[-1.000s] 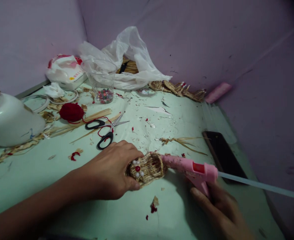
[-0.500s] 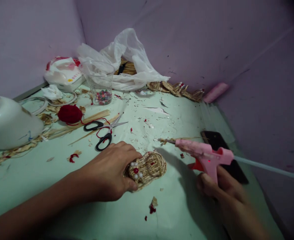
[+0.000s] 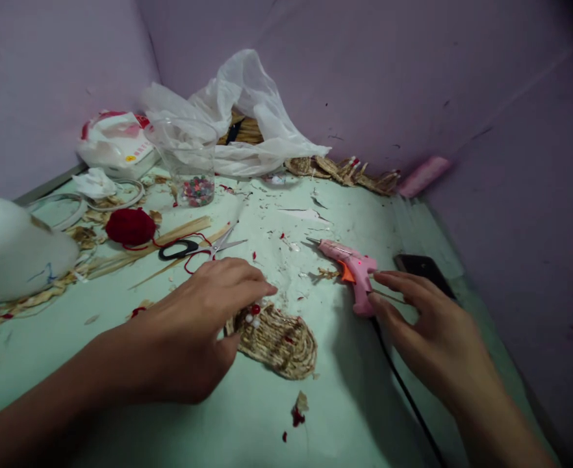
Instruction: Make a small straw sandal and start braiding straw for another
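Note:
A small woven straw slipper (image 3: 279,341) lies flat on the pale green table, with red and white beads (image 3: 254,315) on its strap. My left hand (image 3: 208,325) is over its strap end, fingers stretched out and thumb apart beside its edge; it partly hides the slipper. To the right lies a pink glue gun (image 3: 352,257) with an orange trigger, its nozzle pointing away to the left. My right hand (image 3: 427,331) is just beside the gun's handle, thumb and fingers spread. A thin straw strip (image 3: 326,273) shows by the trigger.
Black-handled scissors (image 3: 203,249) and a red yarn ball (image 3: 130,226) sit left, near a clear cup (image 3: 193,169) of beads. A white plastic bag (image 3: 257,123) and more woven pieces (image 3: 340,172) line the wall. A phone (image 3: 425,273) and black cord (image 3: 408,390) are right.
My right hand has let go of the glue gun, which now rests on the table farther left. My left hand has loosened from the slipper, which has turned and shifted slightly left.

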